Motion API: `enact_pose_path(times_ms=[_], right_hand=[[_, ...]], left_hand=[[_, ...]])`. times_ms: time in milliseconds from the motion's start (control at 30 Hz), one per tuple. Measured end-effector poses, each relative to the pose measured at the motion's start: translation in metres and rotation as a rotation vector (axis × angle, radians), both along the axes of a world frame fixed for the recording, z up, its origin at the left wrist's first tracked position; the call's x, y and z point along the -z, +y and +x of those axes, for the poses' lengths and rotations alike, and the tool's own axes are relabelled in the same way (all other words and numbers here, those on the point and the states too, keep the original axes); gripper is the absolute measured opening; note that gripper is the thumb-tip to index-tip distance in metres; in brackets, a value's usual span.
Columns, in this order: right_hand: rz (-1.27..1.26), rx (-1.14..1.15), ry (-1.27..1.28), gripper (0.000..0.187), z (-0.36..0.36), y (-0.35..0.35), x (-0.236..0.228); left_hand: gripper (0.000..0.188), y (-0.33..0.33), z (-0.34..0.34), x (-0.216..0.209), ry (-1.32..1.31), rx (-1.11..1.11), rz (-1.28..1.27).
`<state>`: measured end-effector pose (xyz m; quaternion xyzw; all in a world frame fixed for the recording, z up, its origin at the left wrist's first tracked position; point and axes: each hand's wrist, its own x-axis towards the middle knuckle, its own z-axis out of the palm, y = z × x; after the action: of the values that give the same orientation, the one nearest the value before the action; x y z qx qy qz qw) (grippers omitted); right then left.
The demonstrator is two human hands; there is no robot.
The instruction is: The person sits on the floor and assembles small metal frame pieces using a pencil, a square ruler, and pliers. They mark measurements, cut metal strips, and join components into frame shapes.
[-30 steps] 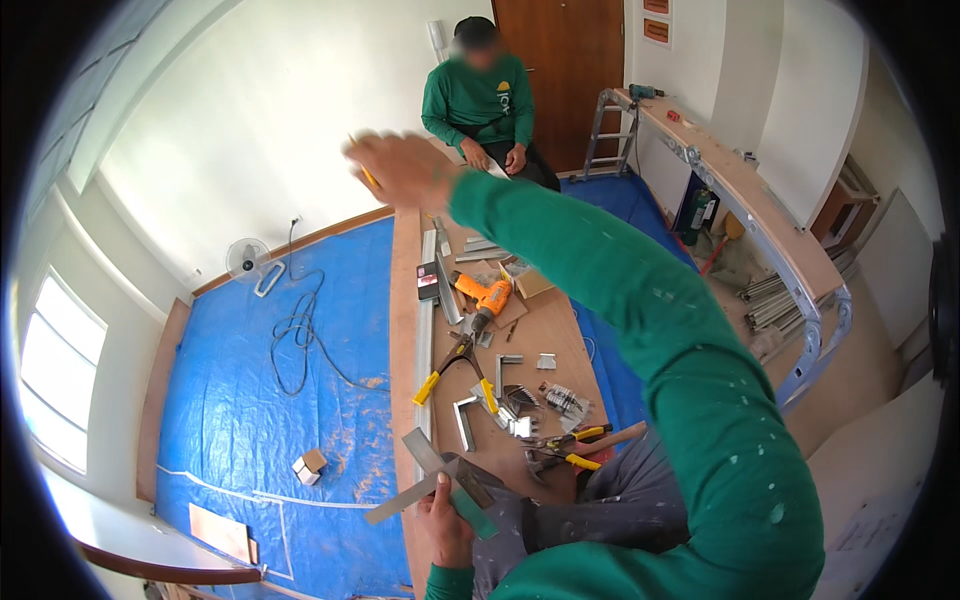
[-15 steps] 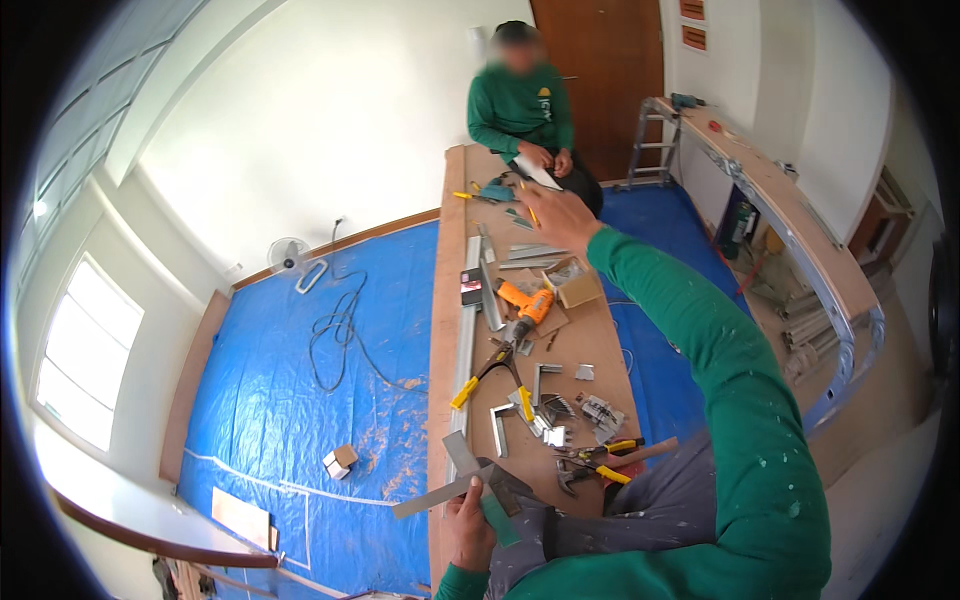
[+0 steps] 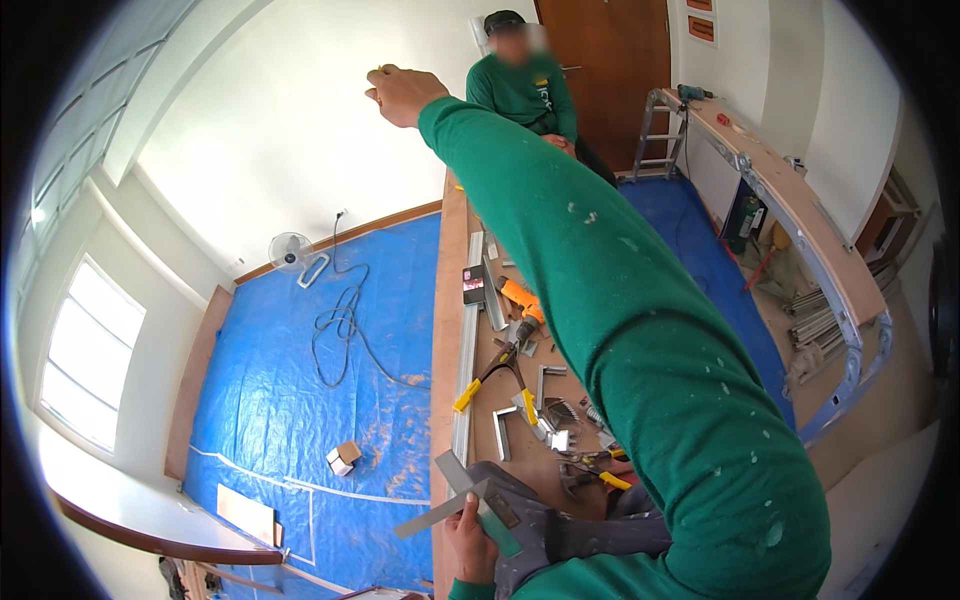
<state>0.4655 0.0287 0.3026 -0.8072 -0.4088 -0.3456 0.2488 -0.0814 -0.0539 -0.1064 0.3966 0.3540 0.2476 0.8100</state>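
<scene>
Some metal strips (image 3: 443,510) in left fingers (image 3: 470,506)

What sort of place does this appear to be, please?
Probably an indoor renovation site: there is a wrinkled blue plastic floor sheet, and an orange power drill and a yellow-handled metal tool lie on a brown wooden board.

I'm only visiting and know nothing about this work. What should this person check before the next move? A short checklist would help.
1. Left hand holding the flat metal pieces: ok, they cross at an angle.
2. Right hand free of objects: cannot tell; it is raised, with a tiny yellow tip at its fingers.
3. Orange drill lying on the table, untouched: ok.
4. Yellow-handled tool closed: not ok, handles spread apart.
5. Surface tidy: not ok, metal brackets lie scattered.
6. Co-worker beyond reach: cannot tell; the green sleeve partly covers them.
</scene>
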Motion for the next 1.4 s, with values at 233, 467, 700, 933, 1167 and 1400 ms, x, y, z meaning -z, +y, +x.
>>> enact_pose_path(times_ms=[233,467,700,933,1167,1400], right_hand=[[-0.083,-0.291,0.059,0.035,-0.049,-0.078,0.087],[0.083,-0.718,0.755,0.025,-0.173,-0.172,0.195],[-0.231,-0.973,0.850,0.018,-0.292,-0.202,0.192],[-0.344,-0.999,0.868,0.017,-0.313,-0.189,0.187],[-0.313,-1.042,0.861,0.016,-0.317,-0.191,0.198],[-0.312,-1.035,0.902,0.017,-0.318,-0.196,0.205]], left_hand=[[0.020,0.000,0.019,-0.042,-0.003,0.077,0.011],[0.021,0.028,0.044,-0.076,0.012,0.175,0.010],[0.037,0.023,0.064,-0.095,-0.165,0.192,0.169],[0.036,0.007,0.055,-0.102,-0.166,0.198,0.151],[0.033,-0.005,0.057,-0.106,-0.178,0.167,0.171],[0.030,-0.011,0.056,-0.101,-0.196,0.198,0.166]])
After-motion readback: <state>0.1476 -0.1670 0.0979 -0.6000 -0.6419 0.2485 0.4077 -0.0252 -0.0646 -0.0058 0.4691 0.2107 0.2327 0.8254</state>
